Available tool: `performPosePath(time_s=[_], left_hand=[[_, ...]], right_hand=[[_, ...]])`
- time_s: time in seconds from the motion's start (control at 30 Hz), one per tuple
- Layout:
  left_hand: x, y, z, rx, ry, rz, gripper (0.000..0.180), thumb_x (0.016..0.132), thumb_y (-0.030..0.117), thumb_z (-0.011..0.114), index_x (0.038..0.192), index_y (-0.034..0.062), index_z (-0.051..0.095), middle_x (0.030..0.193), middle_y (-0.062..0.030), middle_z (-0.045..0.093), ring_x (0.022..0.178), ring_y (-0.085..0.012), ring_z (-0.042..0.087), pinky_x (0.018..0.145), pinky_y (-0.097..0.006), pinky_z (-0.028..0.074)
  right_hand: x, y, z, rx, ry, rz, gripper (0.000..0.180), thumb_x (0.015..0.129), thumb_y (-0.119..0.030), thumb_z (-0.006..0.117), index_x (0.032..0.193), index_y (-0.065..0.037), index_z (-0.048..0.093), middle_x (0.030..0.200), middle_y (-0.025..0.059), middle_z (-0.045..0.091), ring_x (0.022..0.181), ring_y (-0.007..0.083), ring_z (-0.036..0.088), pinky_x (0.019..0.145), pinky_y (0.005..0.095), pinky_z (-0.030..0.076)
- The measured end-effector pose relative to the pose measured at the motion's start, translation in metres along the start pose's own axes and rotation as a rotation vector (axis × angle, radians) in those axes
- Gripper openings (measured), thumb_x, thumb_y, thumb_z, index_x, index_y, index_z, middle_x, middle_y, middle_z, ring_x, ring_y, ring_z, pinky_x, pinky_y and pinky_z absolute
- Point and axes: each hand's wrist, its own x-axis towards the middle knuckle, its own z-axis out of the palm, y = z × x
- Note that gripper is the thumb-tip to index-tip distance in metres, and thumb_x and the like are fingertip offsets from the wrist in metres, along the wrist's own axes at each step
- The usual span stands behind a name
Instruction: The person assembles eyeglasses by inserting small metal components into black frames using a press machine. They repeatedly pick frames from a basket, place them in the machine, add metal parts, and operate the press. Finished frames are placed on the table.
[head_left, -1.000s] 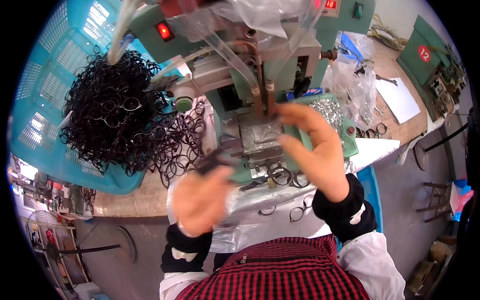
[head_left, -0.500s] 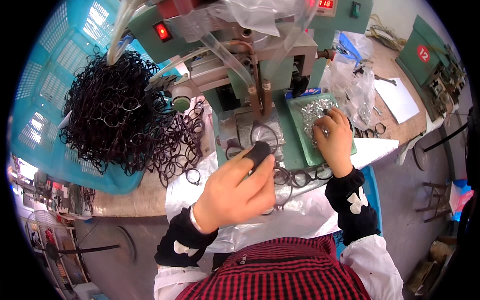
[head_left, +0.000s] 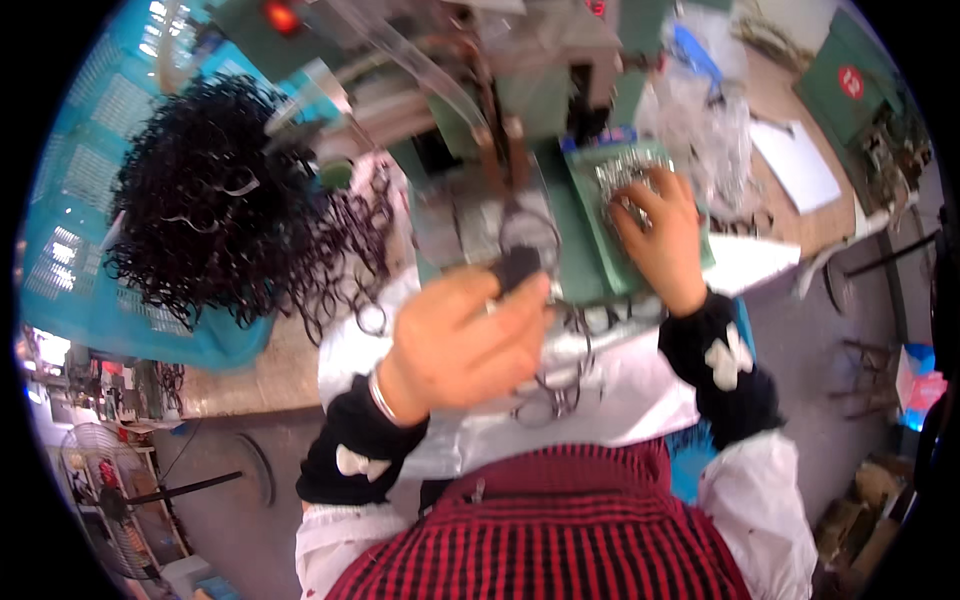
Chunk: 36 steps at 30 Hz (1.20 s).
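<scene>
My left hand (head_left: 465,340) is closed on a dark, round-rimmed eyeglass frame (head_left: 530,228), held at the metal fixture (head_left: 478,225) under the machine's tubes. A black cover (head_left: 518,266) sits on one of its fingers. My right hand (head_left: 662,235) reaches into a green tray (head_left: 622,272) at the right of the fixture. Its fingers are bent and drawn together over a heap of small silvery metal parts (head_left: 632,172); what they pinch is too small and blurred to make out. Below the fixture, more dark eyeglass frames (head_left: 560,395) lie near my left hand.
A big tangled pile of dark eyeglass frames (head_left: 200,210) fills and spills from a blue plastic basket (head_left: 235,340) on the left. The green machine (head_left: 530,95) stands ahead. Clear plastic bags (head_left: 705,140) and a white sheet (head_left: 795,165) lie on the right.
The whole view has shifted and blurred, with the bench appearing higher. My left hand stays at the fixture with the eyeglass frame; my right hand stays over the metal parts, its fingers slightly shifted.
</scene>
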Motion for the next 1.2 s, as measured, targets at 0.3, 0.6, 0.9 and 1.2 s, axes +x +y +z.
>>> performPosePath(time_s=[0.3,0.6,0.9,1.2], left_hand=[[-0.038,0.113,0.006,-0.418,-0.140,-0.726,0.016,0.081,0.002,0.069,0.096,0.0060,0.071,0.086,-0.0133,0.069,0.077,-0.0309,0.066,0.071,-0.039,0.053],[-0.081,0.187,0.108,-0.326,-1.053,-0.704,0.021,0.085,0.010,0.055,0.101,-0.0025,0.061,0.083,-0.0160,0.067,0.078,-0.0305,0.068,0.063,-0.040,0.054],[-0.035,0.136,-0.028,-0.812,-1.031,-0.953,0.022,0.085,0.007,0.059,0.107,0.0076,0.063,0.098,-0.0160,0.064,0.090,-0.0381,0.063,0.076,-0.045,0.051],[-0.041,0.081,-0.140,-1.244,-0.352,-1.740,0.052,0.081,0.011,0.076,0.127,-0.0032,0.057,0.121,-0.0099,0.057,0.111,-0.0191,0.056,0.095,-0.034,0.046]], right_hand=[[0.008,0.004,-0.022,0.049,0.065,0.144,0.017,0.083,-0.014,0.069,0.096,-0.005,0.073,0.092,0.0170,0.071,0.091,0.0321,0.068,0.081,0.0404,0.053],[0.024,-0.030,-0.036,0.314,0.050,0.328,0.018,0.082,-0.015,0.067,0.095,-0.004,0.073,0.088,0.0162,0.071,0.087,0.0321,0.069,0.080,0.0396,0.053],[-0.033,0.017,-0.039,0.259,0.100,0.290,0.013,0.081,-0.005,0.069,0.093,-0.004,0.072,0.089,0.0109,0.070,0.086,0.0274,0.066,0.079,0.0336,0.049],[0.007,-0.054,-0.051,0.819,-0.083,0.387,0.012,0.080,-0.001,0.069,0.092,-0.001,0.071,0.090,0.0049,0.071,0.088,0.0157,0.066,0.084,0.0282,0.050]])
